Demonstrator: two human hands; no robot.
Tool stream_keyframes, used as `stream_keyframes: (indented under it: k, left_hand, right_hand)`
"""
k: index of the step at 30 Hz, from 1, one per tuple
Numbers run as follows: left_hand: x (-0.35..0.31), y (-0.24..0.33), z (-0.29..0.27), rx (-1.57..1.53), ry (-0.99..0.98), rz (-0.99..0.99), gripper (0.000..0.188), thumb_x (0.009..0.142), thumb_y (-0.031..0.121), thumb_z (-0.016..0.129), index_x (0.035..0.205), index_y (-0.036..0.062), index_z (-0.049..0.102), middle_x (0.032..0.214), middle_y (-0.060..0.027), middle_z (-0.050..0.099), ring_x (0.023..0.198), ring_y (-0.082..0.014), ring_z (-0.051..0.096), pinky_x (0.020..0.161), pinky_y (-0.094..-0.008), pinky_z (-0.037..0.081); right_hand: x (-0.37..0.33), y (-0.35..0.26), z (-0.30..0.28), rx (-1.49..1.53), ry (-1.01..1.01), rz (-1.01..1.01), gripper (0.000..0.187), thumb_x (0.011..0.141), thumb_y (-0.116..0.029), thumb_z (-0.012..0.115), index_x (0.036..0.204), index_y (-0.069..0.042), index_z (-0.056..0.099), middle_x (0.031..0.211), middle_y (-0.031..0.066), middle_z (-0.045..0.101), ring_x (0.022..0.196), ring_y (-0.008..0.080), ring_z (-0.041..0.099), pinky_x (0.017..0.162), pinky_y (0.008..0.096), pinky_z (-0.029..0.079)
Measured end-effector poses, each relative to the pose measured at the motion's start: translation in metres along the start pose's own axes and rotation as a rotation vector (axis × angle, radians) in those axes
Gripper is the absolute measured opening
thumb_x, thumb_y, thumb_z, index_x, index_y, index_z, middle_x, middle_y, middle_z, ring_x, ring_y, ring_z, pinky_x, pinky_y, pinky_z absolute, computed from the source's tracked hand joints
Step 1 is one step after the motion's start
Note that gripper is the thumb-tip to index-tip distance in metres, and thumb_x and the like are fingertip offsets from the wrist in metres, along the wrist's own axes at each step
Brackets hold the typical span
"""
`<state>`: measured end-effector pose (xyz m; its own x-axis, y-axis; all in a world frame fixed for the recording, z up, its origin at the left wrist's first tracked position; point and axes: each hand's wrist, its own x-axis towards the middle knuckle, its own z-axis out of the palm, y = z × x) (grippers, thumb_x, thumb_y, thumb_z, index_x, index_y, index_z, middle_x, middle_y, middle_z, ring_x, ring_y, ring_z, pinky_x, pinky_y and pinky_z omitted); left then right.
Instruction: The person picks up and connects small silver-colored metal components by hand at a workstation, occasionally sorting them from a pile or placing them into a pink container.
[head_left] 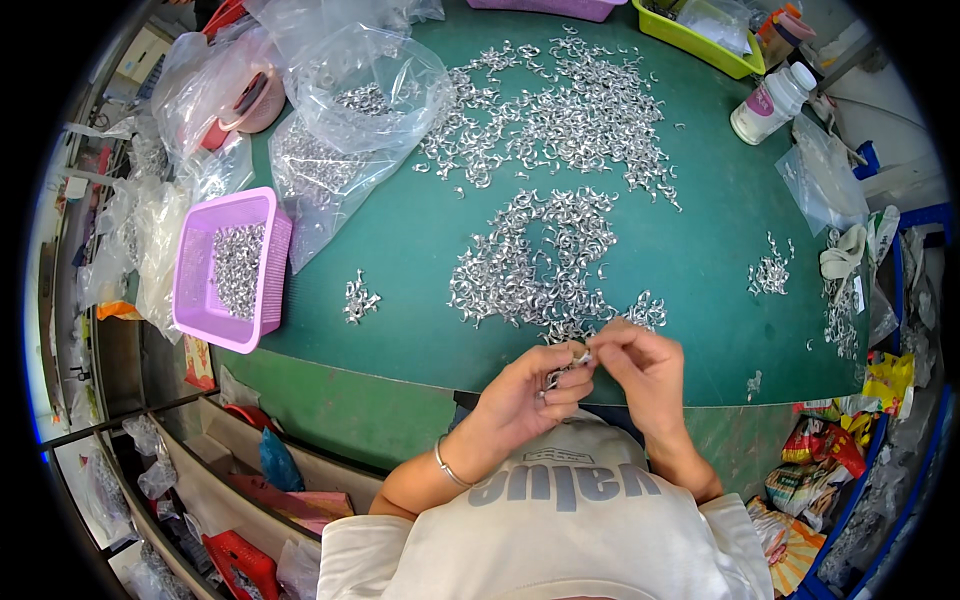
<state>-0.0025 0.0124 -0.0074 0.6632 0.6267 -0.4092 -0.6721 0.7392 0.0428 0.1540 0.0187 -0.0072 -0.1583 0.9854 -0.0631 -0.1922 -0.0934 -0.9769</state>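
At the near edge of the green table (410, 270), the left hand (515, 398) curls around small silver metal pieces (553, 379), and the right hand (645, 368) has thumb and forefinger nearly together at the left fingertips; whether they grip one, I cannot tell. Just beyond lies a loose heap (495, 275) of similar pieces. Along the left edge, a purple basket (271, 285) holds more.

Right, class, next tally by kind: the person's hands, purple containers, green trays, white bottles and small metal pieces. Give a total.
Hands: 2 (left hand, right hand)
Purple containers: 2 (basket, one cut off at the top edge)
Green trays: 1
White bottles: 1
Metal pieces: too many to count
Total, without the metal pieces: 6
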Motion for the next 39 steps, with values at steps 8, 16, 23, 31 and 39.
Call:
stream_keyframes:
  k: [8, 16, 23, 31, 39]
  left_hand:
    - [0.003, 0.002, -0.003, 0.215, 0.007, 0.243, 0.017, 0.084, 0.017, 0.039, 0.075, 0.003, 0.042, 0.066, -0.0042, 0.039, 0.05, -0.0081, 0.032, 0.038, -0.0201, 0.023]
    - [0.011, -0.005, -0.011, 0.345, 0.207, 0.303, 0.017, 0.091, 0.014, 0.045, 0.098, 0.0008, 0.052, 0.061, 0.0026, 0.036, 0.047, -0.0029, 0.027, 0.039, -0.0162, 0.019]
    - [0.012, -0.006, -0.005, 0.567, 0.283, 0.484, 0.017, 0.083, 0.005, 0.058, 0.099, 0.0014, 0.056, 0.061, 0.0054, 0.042, 0.051, -0.0004, 0.033, 0.043, -0.0161, 0.024]
    - [0.005, -0.011, -0.001, 0.898, 0.369, 0.675, 0.007, 0.076, 0.0, 0.063, 0.083, -0.0018, 0.063, 0.066, 0.0034, 0.049, 0.062, -0.0026, 0.041, 0.056, -0.0172, 0.035]
    - [0.0, -0.01, 0.002, 0.783, 0.288, 0.575, 0.007, 0.078, 0.004, 0.063, 0.083, -0.0005, 0.063, 0.065, 0.003, 0.049, 0.06, -0.0015, 0.04, 0.05, -0.0165, 0.031]
  right_hand:
    - [0.049, 0.033, -0.036, -0.997, 0.245, -0.286, 0.017, 0.07, -0.003, 0.064, 0.087, -0.001, 0.061, 0.084, 0.011, 0.059, 0.076, 0.0244, 0.051, 0.067, 0.0329, 0.04]
    - [0.052, 0.041, -0.032, -0.965, 0.186, -0.329, 0.012, 0.07, -0.002, 0.065, 0.081, -0.002, 0.06, 0.077, 0.0074, 0.058, 0.07, 0.0212, 0.051, 0.062, 0.0307, 0.039]
    - [0.019, 0.0, -0.016, -0.426, -0.025, -0.107, 0.011, 0.071, 0.003, 0.063, 0.082, -0.001, 0.064, 0.077, 0.0053, 0.063, 0.064, 0.0118, 0.051, 0.059, 0.0236, 0.04]
    - [0.005, -0.006, -0.008, -0.157, -0.038, -0.017, 0.02, 0.069, 0.009, 0.063, 0.088, 0.002, 0.063, 0.083, 0.0053, 0.062, 0.07, 0.0097, 0.049, 0.065, 0.0218, 0.039]
    - [0.003, -0.008, -0.01, 0.087, -0.081, 0.06, 0.019, 0.072, 0.012, 0.061, 0.088, 0.004, 0.062, 0.085, 0.0084, 0.06, 0.076, 0.0107, 0.052, 0.067, 0.0225, 0.041]
